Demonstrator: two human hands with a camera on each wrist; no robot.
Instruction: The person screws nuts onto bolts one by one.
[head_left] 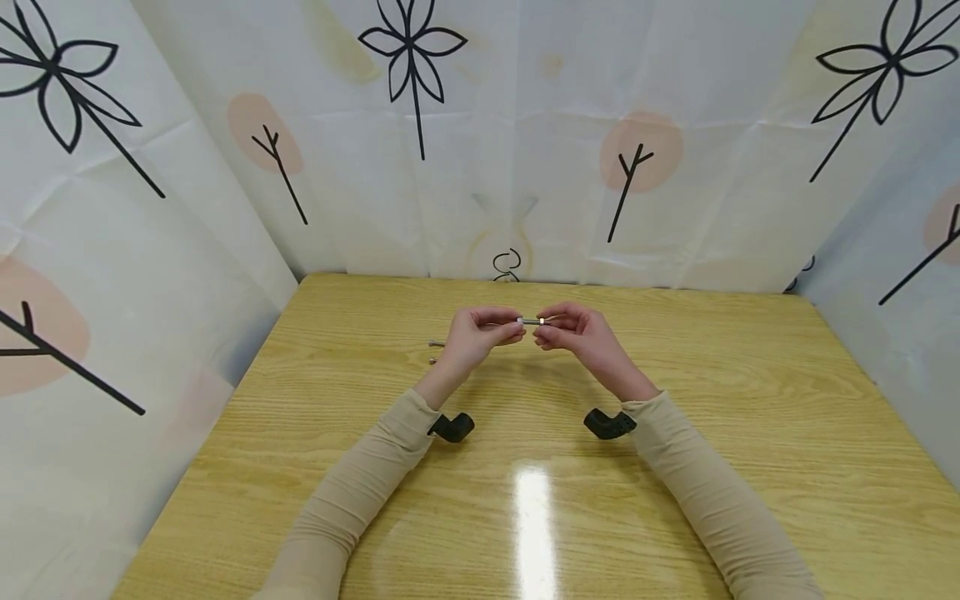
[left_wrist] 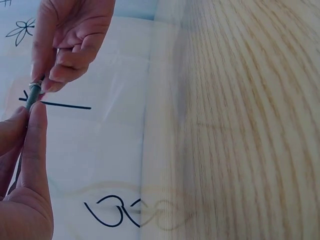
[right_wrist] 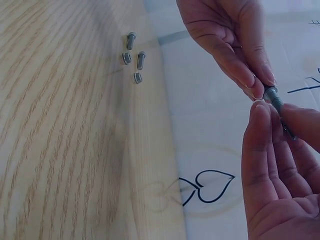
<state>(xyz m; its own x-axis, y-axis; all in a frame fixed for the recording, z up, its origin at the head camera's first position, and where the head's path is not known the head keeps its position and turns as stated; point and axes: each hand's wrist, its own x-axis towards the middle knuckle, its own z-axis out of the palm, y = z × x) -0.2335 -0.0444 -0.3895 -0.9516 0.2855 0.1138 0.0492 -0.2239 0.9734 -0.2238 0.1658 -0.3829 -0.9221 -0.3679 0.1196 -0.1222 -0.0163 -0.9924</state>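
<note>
left hand (head_left: 474, 337) pinches the left end of the bolt (head_left: 531, 322) above the worktop (head_left: 720, 358); right hand (head_left: 583, 332) pinches the nut (head_left: 542, 322) at the bolt's right. best keep both aligned and turn gently, lest the nut bind.

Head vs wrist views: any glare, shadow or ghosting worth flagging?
Head: bright glare strip on the near table, soft shadow below the left hand and right hand, bolt tiny; left wrist: table edge and backdrop overlap in a translucent ghost; right wrist: similar ghosting, dimmer than head, bolt threads visible.
</note>
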